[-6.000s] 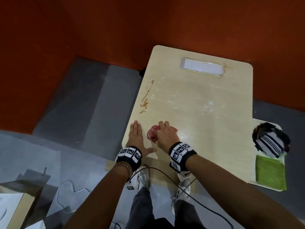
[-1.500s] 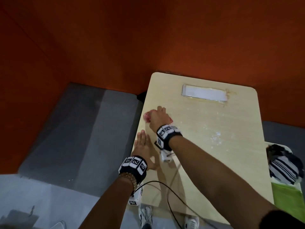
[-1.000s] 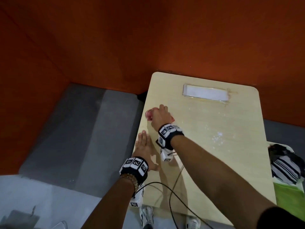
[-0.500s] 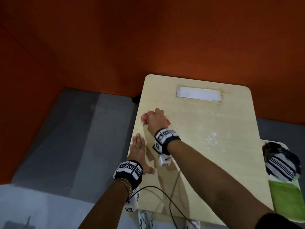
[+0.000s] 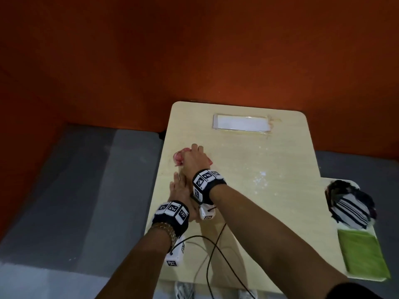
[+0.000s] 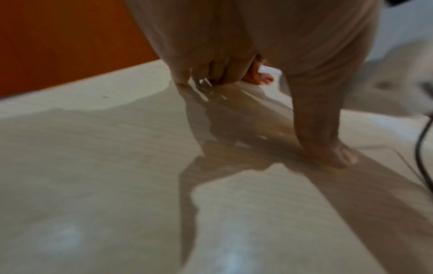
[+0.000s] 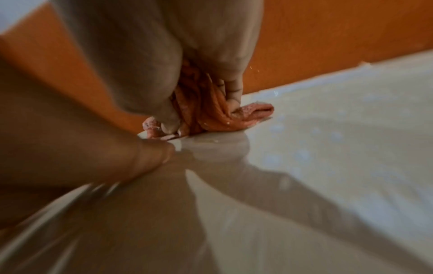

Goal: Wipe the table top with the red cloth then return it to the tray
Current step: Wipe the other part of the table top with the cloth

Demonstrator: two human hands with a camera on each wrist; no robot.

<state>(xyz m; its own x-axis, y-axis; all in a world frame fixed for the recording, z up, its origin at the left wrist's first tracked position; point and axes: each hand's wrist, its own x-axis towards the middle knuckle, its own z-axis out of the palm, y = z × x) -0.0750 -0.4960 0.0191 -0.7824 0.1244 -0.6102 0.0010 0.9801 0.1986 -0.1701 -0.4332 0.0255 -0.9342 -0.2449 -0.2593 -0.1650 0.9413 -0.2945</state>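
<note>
My right hand (image 5: 194,157) grips the bunched red cloth (image 5: 179,158) and presses it on the pale wooden table top (image 5: 248,169) near its left edge. In the right wrist view the red cloth (image 7: 206,111) is squeezed between thumb and fingers of the right hand (image 7: 196,103), touching the table top (image 7: 328,148). My left hand (image 5: 180,190) lies flat on the table just behind it, fingers straight; the left wrist view shows the left hand (image 6: 257,111) resting on the table top (image 6: 93,166). The tray (image 5: 364,281) sits at the right.
A striped dark cloth (image 5: 349,203) and a green cloth (image 5: 362,255) lie in the tray. A white rectangular plate (image 5: 241,124) is fixed at the table's far end. White specks (image 5: 261,178) dot the middle. Orange walls enclose the far side. A black cable (image 5: 211,255) trails over the near edge.
Since six seconds ago the right hand carried the cloth up the left edge over the brown smear, which no longer shows. In the last second it hardly moved. The left hand stayed flat.
</note>
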